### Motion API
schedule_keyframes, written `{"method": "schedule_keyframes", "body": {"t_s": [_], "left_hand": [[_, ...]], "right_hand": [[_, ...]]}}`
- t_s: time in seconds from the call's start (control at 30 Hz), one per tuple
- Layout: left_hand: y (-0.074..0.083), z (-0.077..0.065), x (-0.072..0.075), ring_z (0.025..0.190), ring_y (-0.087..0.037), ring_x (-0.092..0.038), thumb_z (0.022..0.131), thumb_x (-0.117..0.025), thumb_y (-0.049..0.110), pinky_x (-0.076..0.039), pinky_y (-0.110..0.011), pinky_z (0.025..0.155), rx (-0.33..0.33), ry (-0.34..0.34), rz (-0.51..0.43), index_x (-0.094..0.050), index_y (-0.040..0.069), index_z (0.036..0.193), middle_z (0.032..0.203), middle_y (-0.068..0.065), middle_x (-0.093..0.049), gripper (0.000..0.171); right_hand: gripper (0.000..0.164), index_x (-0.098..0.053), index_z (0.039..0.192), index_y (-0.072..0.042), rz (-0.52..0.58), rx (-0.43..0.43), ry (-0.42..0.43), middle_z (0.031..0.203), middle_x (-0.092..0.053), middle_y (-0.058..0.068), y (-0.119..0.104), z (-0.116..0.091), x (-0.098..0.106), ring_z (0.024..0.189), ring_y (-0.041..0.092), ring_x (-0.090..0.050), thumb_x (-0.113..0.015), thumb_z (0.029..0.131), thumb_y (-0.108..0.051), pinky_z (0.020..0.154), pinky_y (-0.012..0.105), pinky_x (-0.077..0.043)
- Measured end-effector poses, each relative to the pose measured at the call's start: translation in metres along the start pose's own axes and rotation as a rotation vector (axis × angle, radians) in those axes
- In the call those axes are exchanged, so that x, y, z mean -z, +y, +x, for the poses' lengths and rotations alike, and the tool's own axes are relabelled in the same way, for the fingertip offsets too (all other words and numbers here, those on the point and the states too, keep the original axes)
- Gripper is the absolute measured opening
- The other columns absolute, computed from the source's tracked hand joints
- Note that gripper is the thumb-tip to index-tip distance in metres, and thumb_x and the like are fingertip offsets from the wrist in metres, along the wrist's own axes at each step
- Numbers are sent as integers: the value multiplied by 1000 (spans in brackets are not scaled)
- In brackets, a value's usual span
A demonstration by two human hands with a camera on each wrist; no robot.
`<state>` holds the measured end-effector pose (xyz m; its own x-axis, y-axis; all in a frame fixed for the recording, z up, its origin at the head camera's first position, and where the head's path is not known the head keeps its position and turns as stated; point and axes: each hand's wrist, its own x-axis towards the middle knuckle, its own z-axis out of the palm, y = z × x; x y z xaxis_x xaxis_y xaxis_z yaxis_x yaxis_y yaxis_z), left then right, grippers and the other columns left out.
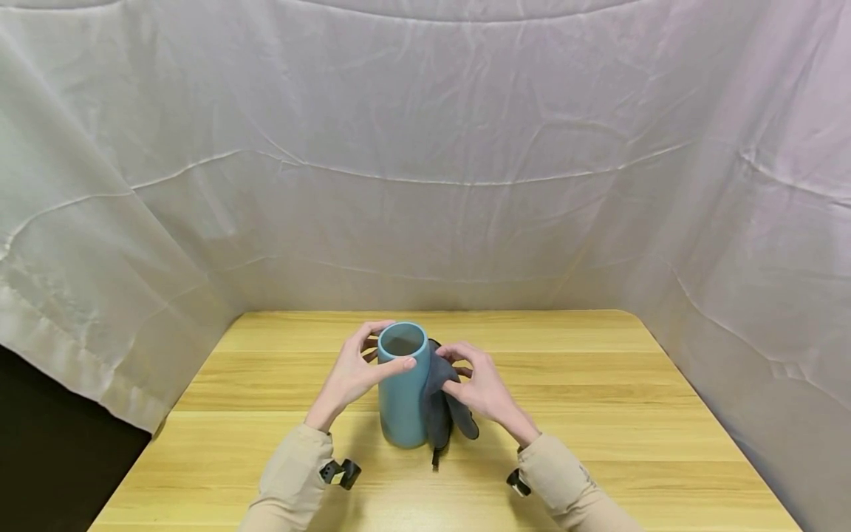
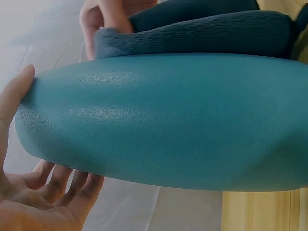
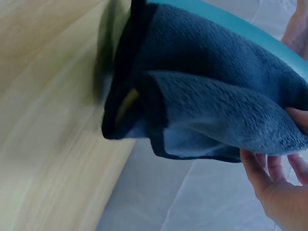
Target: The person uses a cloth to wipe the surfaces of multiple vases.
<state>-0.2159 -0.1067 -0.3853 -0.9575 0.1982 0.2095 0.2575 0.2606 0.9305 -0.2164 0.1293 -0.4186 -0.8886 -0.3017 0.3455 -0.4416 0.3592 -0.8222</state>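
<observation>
A tall blue-teal vase (image 1: 402,406), round and open at the top, stands upright on the wooden table. My left hand (image 1: 355,369) grips it near the rim, thumb on the near side and fingers round the far left. In the left wrist view the vase (image 2: 163,120) fills the middle, its side smooth. My right hand (image 1: 480,384) pinches a dark grey cloth (image 1: 439,403), which hangs in folds against the vase's right side. The right wrist view shows the cloth's (image 3: 207,106) fuzzy surface and dark edging, with fingers beneath it.
The light wooden table (image 1: 585,421) reaches out on both sides of the vase. Pale grey curtains (image 1: 452,222) hang behind it and along the sides. Dark cameras (image 1: 349,473) are strapped at the sleeves' cuffs.
</observation>
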Motion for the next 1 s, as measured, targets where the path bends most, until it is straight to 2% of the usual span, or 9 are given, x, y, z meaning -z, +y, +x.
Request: {"method": "schedule_keyframes", "body": {"t_s": [0.1,0.27,0.37,0.47,0.67,0.77,1.0], "left_hand": [[0,0,0,119,-29,-58,80,-85,29,-45,-53,110,-1,0,3,-56,21,137,127,-8,-60,64],[0,0,0,119,-29,-58,80,-85,29,-46,-53,110,-11,3,5,-57,21,136,127,-8,-60,63],[0,0,0,119,-29,-58,80,-84,29,-45,-53,110,-11,1,4,-56,21,136,127,-8,-60,63],[-1,0,0,120,-29,-57,81,-84,29,-45,-54,111,-9,-3,4,-56,21,136,128,-8,-60,63],[-1,0,0,120,-29,-57,81,-84,29,-44,-54,112,-11,-6,1,-56,21,136,128,-7,-60,63],[-1,0,0,120,-28,-58,81,-84,29,-45,-53,111,-11,-4,1,-56,21,137,128,-7,-60,63],[-1,0,0,119,-29,-59,80,-84,29,-46,-52,110,-3,-3,-2,-55,21,137,128,-7,-60,64]], "right_hand": [[40,-67,121,-6,48,54,50,116,-65,14,-3,0,0,107,27,-61,-68,84,10,96,48,-59],[41,-66,124,-2,123,201,124,121,-63,18,-6,3,-3,112,24,-61,-68,85,11,97,38,-59],[41,-66,124,0,150,275,154,121,-62,20,-7,5,-4,113,16,-61,-68,85,13,97,31,-59],[41,-66,123,0,153,309,171,119,-62,20,-8,6,-5,113,10,-60,-69,85,13,96,28,-59],[40,-66,123,2,152,309,161,119,-63,21,-9,6,-4,113,10,-60,-69,85,13,96,27,-59],[40,-66,122,1,142,284,146,120,-63,20,-10,6,-2,112,14,-61,-69,85,13,96,31,-59],[41,-66,120,-2,37,143,66,116,-64,16,-10,4,2,105,25,-61,-67,82,12,91,45,-61]]}}
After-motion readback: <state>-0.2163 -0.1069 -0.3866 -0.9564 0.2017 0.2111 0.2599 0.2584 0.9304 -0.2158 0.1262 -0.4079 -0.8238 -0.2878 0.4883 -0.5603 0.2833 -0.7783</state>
